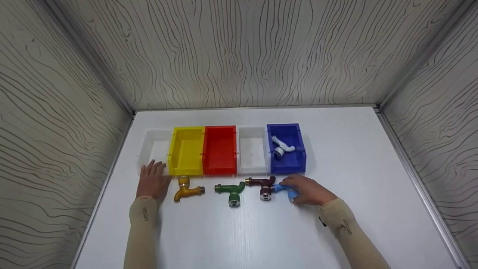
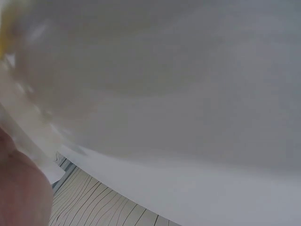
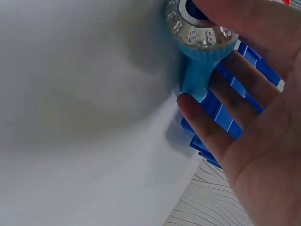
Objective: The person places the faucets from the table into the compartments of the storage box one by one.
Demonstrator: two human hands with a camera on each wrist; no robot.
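Note:
My right hand (image 1: 308, 189) has its thumb and fingers round a light blue tap (image 1: 286, 190) on the white table. In the right wrist view the thumb lies on the silver-capped knob of the light blue tap (image 3: 197, 61), with fingers spread behind it. Left of it lie a dark red tap (image 1: 263, 182), a green tap (image 1: 232, 189) and a yellow tap (image 1: 188, 191). My left hand (image 1: 152, 181), fingers extended, rests at the front of the leftmost translucent bin (image 1: 157, 135). A white tap (image 1: 283, 145) lies in the blue bin (image 1: 301, 164).
Between the end bins stand a yellow bin (image 1: 186, 168), a red bin (image 1: 219, 168) and a white bin (image 1: 253, 170), all in one row. Wood-grain panels (image 1: 239, 56) with metal edging surround the white table (image 1: 231, 239) at the back and sides.

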